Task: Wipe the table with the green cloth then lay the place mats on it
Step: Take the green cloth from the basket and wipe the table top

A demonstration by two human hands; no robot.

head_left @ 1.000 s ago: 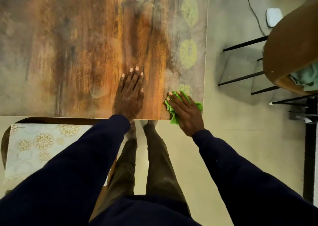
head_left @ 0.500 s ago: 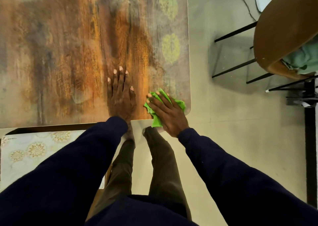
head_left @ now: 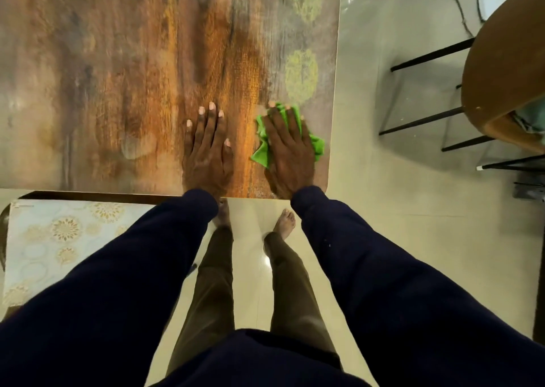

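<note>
The wood-patterned table [head_left: 118, 77] fills the upper left of the view. My right hand [head_left: 290, 148] lies flat with straight fingers on the green cloth [head_left: 261, 155], pressing it onto the table near the front right corner. Beside it, my left hand [head_left: 208, 148] rests flat on the bare tabletop, fingers spread and holding nothing. A pale place mat [head_left: 59, 239] with gold flower patterns lies on a seat below the table's front edge at lower left, partly hidden by my left sleeve.
A brown round-seated chair [head_left: 507, 62] with black legs stands on the tiled floor at the right, a pale green cloth on it. A white device [head_left: 492, 0] with a cable lies on the floor at top right. My legs stand at the table's front edge.
My right hand has pushed the green cloth away from the front edge, further onto the table, its fingers now pointing straight ahead. My left hand stays flat in place.
</note>
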